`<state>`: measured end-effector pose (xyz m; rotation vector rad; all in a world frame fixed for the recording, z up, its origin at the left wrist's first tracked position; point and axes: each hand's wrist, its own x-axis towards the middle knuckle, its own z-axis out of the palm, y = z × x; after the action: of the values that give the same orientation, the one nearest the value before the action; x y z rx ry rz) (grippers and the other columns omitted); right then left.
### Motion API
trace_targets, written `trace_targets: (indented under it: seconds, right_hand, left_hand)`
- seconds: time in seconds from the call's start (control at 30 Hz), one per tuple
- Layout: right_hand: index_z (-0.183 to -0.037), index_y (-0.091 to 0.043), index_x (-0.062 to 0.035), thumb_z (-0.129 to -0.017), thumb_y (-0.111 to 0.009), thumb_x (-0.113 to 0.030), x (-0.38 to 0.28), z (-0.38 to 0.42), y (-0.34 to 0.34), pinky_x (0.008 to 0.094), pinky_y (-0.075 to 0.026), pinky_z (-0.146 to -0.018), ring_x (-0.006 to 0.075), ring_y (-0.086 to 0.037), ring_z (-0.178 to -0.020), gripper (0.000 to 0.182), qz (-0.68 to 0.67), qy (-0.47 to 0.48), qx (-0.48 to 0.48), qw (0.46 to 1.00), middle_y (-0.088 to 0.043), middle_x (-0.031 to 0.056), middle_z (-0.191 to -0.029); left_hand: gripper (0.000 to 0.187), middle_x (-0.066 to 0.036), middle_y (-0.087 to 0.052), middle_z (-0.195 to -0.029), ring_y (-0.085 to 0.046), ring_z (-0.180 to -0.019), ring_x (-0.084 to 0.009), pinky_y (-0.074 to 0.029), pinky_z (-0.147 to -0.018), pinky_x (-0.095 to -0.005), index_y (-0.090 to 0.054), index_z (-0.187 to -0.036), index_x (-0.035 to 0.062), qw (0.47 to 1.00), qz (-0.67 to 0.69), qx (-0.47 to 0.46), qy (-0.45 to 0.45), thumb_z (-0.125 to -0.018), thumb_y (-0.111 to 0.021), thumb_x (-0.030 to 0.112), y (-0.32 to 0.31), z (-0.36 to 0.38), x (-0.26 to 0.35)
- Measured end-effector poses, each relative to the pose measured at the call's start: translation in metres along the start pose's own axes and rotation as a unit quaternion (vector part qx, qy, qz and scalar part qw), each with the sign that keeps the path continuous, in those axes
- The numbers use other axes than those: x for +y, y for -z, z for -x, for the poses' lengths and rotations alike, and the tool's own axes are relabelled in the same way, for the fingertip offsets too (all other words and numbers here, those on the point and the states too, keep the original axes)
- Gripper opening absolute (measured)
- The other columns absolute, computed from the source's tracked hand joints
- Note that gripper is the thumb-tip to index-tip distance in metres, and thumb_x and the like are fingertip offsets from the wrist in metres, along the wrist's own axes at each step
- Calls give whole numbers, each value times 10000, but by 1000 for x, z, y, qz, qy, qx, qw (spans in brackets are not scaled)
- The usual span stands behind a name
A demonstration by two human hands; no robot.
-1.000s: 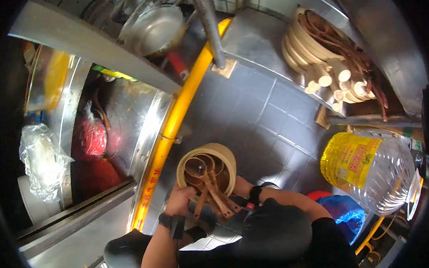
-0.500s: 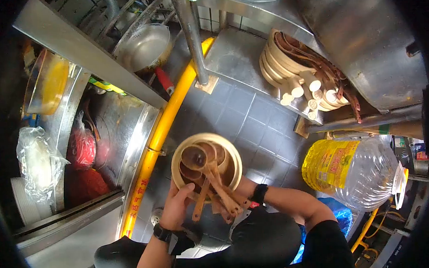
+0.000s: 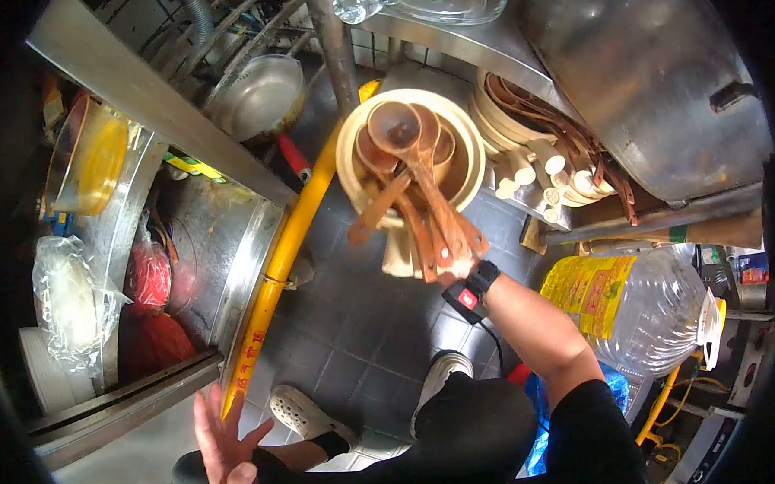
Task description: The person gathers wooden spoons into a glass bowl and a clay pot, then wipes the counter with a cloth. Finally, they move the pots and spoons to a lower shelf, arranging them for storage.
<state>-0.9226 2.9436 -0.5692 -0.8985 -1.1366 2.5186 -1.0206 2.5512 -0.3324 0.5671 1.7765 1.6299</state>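
A pale round pot [image 3: 350,170] with a stubby handle is held out in front, above the floor beside the shelf. Several brown wooden ladles [image 3: 395,127] lie inside it, their handles hanging over the near rim. My right hand [image 3: 458,263] is at the near side of the pot, its fingers mostly hidden by the ladle handles and closed round the pot's handle. My left hand [image 3: 228,444] is away at the lower left, empty, with its fingers spread.
Similar pale pots [image 3: 490,125] with brown ladles sit on the shelf. A yellow pipe [image 3: 276,268] runs along the left counter. A large oil bottle [image 3: 632,305] stands at right. A metal pan [image 3: 264,96] is at upper left.
The pot with its ladles has moved forward and slightly right, toward the shelf, along with my right hand. My left hand has let go of the pot and moved back to the lower left.
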Motion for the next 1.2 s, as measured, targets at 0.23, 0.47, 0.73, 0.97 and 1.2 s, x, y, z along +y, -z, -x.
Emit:
trace_targets:
  seconds: [0.23, 0.47, 0.73, 0.97, 1.2]
  right_hand:
    - [-1145, -540, -187, -929, -660, -209, -21, -23, 3, 183, -345, -436, 77, -545, -658, 248, -154, -29, -8, 988, -593, -38, -906]
    - [-924, -557, -137, -906, -661, -194, -44, -57, -4, 198, -332, -426, 66, -489, -589, 121, -12, -80, 80, 994, -533, -39, -728]
    - [-796, -545, -76, -901, -534, -73, -67, -99, -10, 192, -306, -401, 68, -409, -536, 105, -74, -71, 107, 989, -476, -24, -669]
    - [-812, -532, -99, -890, -550, -84, -79, -140, -12, 180, -321, -412, 59, -413, -539, 81, -145, -45, 89, 984, -467, -44, -664]
    - [-1141, -543, -17, -833, -519, -185, -70, -142, -39, 437, -517, -929, 312, -635, -1045, 352, -446, 80, 43, 891, -656, 138, -1089]
  left_hand:
    - [944, -203, -130, -1630, -183, -1489, -395, -345, -1094, -570, -39, -1588, 72, 999, 23, 29, 35, -906, -649, 301, 29, 27, -20]
    - [1056, -209, -130, -1623, -220, -1473, -397, -428, -1038, -548, -61, -1587, 95, 995, 50, 54, 66, -812, -715, 392, 27, 22, -21]
    - [909, -218, -82, -1636, -168, -1487, -424, -359, -1085, -548, -63, -1593, 89, 999, 26, -39, 12, -927, -616, 364, 35, 15, -29]
    - [908, -248, -84, -1628, -170, -1481, -444, -348, -1087, -521, -65, -1594, 85, 998, 31, -44, 35, -932, -607, 391, 31, 5, -22]
    - [893, -253, -109, -1623, -157, -1479, -460, -141, -1168, -575, -105, -1591, 80, 997, 23, -69, -29, -929, -610, 402, 22, -9, -24]
